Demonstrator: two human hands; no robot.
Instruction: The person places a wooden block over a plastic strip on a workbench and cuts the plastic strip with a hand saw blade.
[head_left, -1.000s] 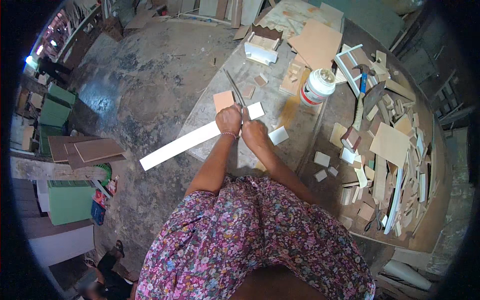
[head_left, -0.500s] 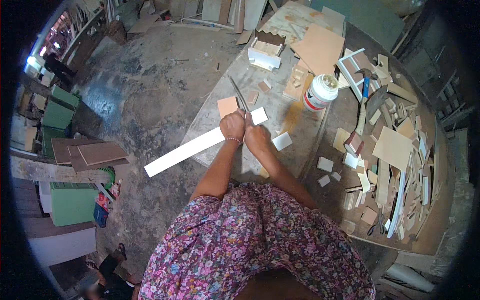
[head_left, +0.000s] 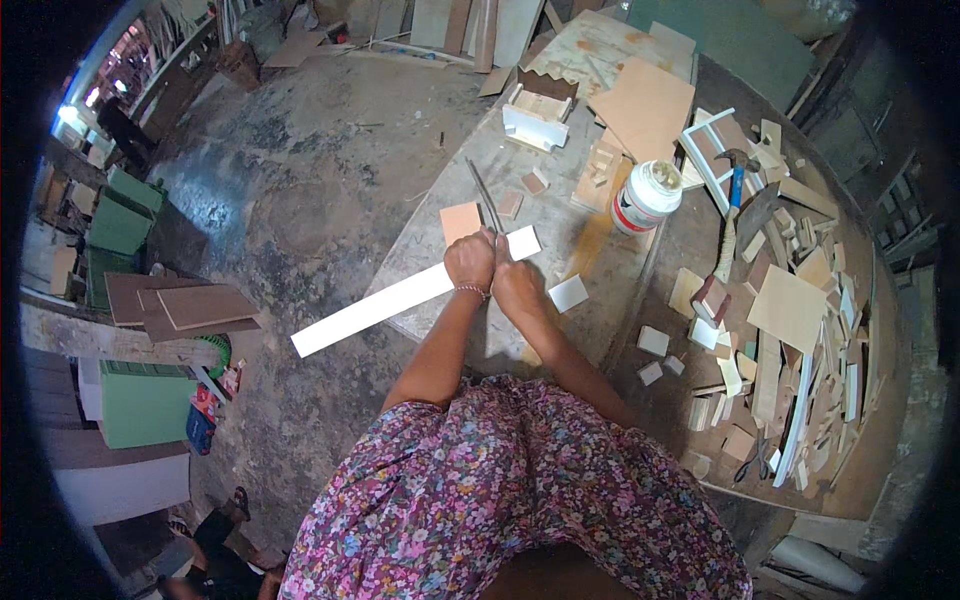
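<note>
A long white wooden strip (head_left: 375, 308) lies slantwise over the table's left edge, its near end hanging past it. My left hand (head_left: 468, 262) is closed over the strip near its far end, a beaded bracelet on the wrist. Right beside it, touching, my right hand (head_left: 520, 290) is closed on the handle of a long narrow blade (head_left: 481, 188). The blade crosses the strip and points away from me. It shows nearly edge-on, so whether it is a saw or a knife I cannot tell. A tan square piece (head_left: 461, 223) lies just beyond the left hand.
On the table stand a white glue tub (head_left: 645, 200) and a small white box (head_left: 536, 115). A hammer (head_left: 737, 180) lies among many wood offcuts (head_left: 790, 290) at the right. Scissors (head_left: 752, 463) rest near the front. Another person (head_left: 215, 550) is low at the lower left.
The view has shifted slightly. The blade has changed angle a little and looks straighter. Both hands stay closed at the same place on the strip.
</note>
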